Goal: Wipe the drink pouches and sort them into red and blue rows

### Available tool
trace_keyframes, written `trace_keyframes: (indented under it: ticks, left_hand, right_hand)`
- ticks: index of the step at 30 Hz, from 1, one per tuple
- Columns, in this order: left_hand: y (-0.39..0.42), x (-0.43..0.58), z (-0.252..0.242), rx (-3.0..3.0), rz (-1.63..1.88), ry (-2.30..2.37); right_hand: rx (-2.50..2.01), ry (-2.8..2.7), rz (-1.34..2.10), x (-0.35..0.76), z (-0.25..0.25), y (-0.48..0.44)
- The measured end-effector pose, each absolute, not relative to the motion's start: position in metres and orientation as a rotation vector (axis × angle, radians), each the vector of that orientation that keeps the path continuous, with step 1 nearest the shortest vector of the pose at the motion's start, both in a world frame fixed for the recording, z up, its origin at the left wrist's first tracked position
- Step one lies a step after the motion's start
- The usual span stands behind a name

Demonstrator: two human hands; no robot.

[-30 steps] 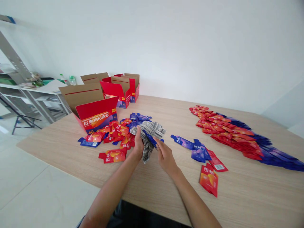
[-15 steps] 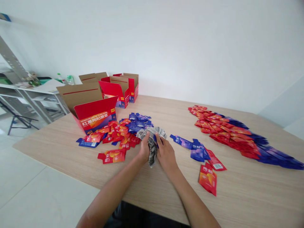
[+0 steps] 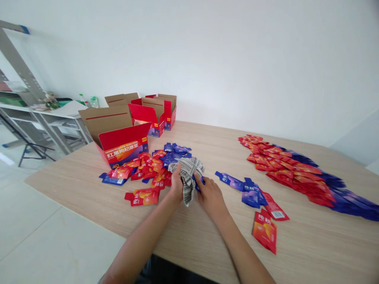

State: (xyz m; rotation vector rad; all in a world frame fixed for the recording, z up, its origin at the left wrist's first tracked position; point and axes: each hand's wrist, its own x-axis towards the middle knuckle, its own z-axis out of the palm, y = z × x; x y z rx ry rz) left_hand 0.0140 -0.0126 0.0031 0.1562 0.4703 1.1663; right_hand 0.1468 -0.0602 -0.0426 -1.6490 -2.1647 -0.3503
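Note:
My left hand [image 3: 177, 184] is closed on a crumpled grey-and-white striped cloth [image 3: 187, 173] held just above the wooden table [image 3: 189, 232]. My right hand [image 3: 209, 194] is closed too, pinching a blue sachet [image 3: 197, 182] against the cloth; most of that sachet is hidden. Just left of my hands lies a heap of red and blue sachets [image 3: 151, 167]. A few loose blue and red sachets [image 3: 251, 194] lie to the right of my right hand.
An open red cardboard box [image 3: 120, 136] stands at the back left, with two more open boxes [image 3: 155, 110] behind it. A long fanned row of red and blue sachets [image 3: 299, 173] runs along the right. A metal shelf [image 3: 44, 118] stands beyond the table's left end.
The cloth was spread wider a second ago; both hands have drawn together and bunched it around the blue sachet. The view has shifted slightly.

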Motion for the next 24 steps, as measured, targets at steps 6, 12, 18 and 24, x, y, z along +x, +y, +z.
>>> trace_keyframes:
  ticks: [6, 12, 18, 24]
  left_hand:
    - [-0.01, 0.011, 0.005, 0.161, 1.193, 0.502]
    - [-0.006, 0.006, 0.004, 0.128, 1.253, 0.497]
    - [-0.023, 0.02, 0.001, 0.228, 1.074, 0.452]
    - [-0.032, 0.028, -0.006, 0.273, 0.953, 0.409]
  right_hand:
    - [-1.416, -1.99, 0.029, 0.163, -0.023, -0.063]
    - [-1.398, -1.569, 0.438, 0.168, -0.007, -0.067]
    - [-1.46, -1.599, 0.152, 0.159, -0.019, -0.062]
    - [-1.477, -1.576, -0.162, 0.165, -0.032, -0.053]
